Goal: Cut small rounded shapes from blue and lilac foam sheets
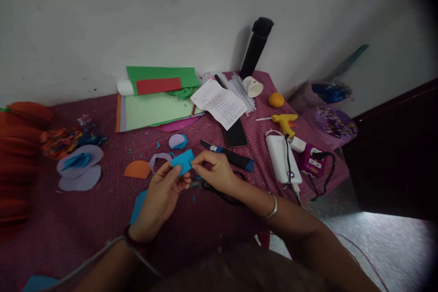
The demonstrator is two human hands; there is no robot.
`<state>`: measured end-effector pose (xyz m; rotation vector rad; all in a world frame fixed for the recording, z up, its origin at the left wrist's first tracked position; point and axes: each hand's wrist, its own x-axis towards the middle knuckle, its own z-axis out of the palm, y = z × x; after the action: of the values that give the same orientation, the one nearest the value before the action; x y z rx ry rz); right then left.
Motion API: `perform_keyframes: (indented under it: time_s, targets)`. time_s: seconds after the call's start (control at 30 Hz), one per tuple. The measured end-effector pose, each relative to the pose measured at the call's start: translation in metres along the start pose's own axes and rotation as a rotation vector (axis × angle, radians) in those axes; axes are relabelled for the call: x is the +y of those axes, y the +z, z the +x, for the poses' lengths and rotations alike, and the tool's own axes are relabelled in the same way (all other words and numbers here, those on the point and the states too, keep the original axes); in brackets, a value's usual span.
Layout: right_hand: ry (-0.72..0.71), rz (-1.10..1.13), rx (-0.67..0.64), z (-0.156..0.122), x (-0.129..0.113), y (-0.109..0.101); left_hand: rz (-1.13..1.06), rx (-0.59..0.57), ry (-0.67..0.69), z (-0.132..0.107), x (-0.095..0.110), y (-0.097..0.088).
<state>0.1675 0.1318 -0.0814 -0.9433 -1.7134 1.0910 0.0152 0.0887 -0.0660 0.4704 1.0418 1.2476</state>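
A small piece of blue paper (184, 160) is held up between both hands over the table. My left hand (163, 191) pinches its lower left side between thumb and fingers. At its right edge, my right hand (215, 171) pinches the paper with thumb and forefinger. Just beneath the right hand lie dark-handled scissors (222, 197), partly covered. Behind that hand rests a box cutter (236, 157) with a dark body. An orange paper piece (137, 169) and a cut lilac paper ring (160, 160) lie left of the hands. More blue paper (138, 206) shows beside the left wrist.
Lilac and blue paper shapes (80, 169) lie at left. Behind are coloured sheets (160, 105), a written page (221, 102), a phone (236, 134), a black bottle (256, 48) and a paper cup (252, 86). A yellow glue gun (284, 122), white power bank (283, 157) and corded socket (313, 160) stand right.
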Motion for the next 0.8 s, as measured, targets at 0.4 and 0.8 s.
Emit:
perform_keyframes:
  time_s: [0.4,0.8]
  targets:
    - [0.138,0.156,-0.296,0.009,0.001,-0.009,0.783,-0.221,0.105,0.004,0.02,-0.02]
    - [0.245,0.093,-0.148,0.015,0.011,-0.013,1.222,-0.173,0.572,0.046,0.063,-0.029]
